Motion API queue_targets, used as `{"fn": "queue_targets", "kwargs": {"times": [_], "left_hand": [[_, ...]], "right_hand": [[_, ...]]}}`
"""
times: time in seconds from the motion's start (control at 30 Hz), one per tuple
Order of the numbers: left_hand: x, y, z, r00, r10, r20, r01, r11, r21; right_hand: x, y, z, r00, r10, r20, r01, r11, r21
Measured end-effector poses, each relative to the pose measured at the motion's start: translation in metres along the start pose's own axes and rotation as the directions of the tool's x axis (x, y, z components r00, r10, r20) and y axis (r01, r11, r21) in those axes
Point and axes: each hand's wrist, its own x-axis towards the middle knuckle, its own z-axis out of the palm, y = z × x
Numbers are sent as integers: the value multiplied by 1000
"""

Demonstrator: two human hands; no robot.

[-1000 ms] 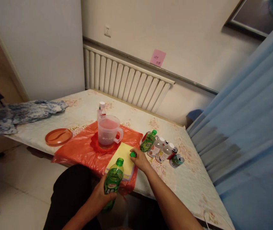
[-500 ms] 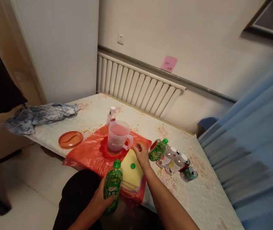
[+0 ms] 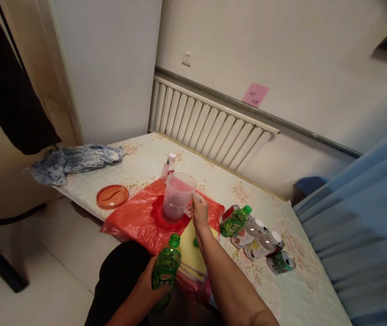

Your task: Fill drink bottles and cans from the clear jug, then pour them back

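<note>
At the near edge of the surface (image 3: 152, 158), in the head view, your left hand (image 3: 147, 286) is wrapped tight round the lower body of a green bottle (image 3: 166, 269). You hold it upright, off the surface and just in front of your dark-clothed lap. Your right hand (image 3: 200, 212) reaches forward to the clear jug (image 3: 177, 195) of pink liquid. Its fingers are curled in at the handle side and the thumb is up near the rim, so the handle itself is mostly hidden. The jug stands on a red mat (image 3: 159, 218) on a red plastic sheet (image 3: 134, 213). Under your right forearm lies a yellow pad (image 3: 187, 256) with a small green cap (image 3: 195, 243) on it. To the right, a second green bottle (image 3: 233, 222), two clear bottles (image 3: 258, 236) and a can (image 3: 281, 262) lie on their sides, close together. A small white-capped bottle (image 3: 169, 164) stands just behind the jug, and an orange lid (image 3: 112, 196) lies well to the left.
</note>
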Motion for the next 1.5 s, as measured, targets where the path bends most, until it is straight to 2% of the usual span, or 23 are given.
{"fn": "queue_targets", "kwargs": {"times": [0.17,0.33,0.57,0.8,0.93,1.1,1.3,1.5], "left_hand": [[-3,5,-1,999,9,-34,-9,1000,10],[-4,7,4,998,40,-41,-40,999,-2],[-1,16,20,992,115,59,-112,992,-64],[1,25,41,986,132,100,-136,990,34],[2,25,56,983,154,98,-162,984,76],[1,33,70,980,138,146,-152,985,84],[2,46,80,974,135,183,-150,986,70],[2,47,83,978,110,176,-138,979,153]], "right_hand": [[1,-35,-10,996,-48,-80,51,998,35],[-8,-88,-40,988,-155,-20,155,987,48],[-41,-153,-101,995,-95,41,94,995,28],[-86,-201,-175,994,-8,108,20,994,-104],[-106,-220,-210,992,30,126,3,967,-256],[-122,-236,-238,985,109,132,-55,933,-355],[-132,-245,-256,967,190,170,-86,872,-483],[-136,-247,-264,935,246,256,-65,828,-557]]}}
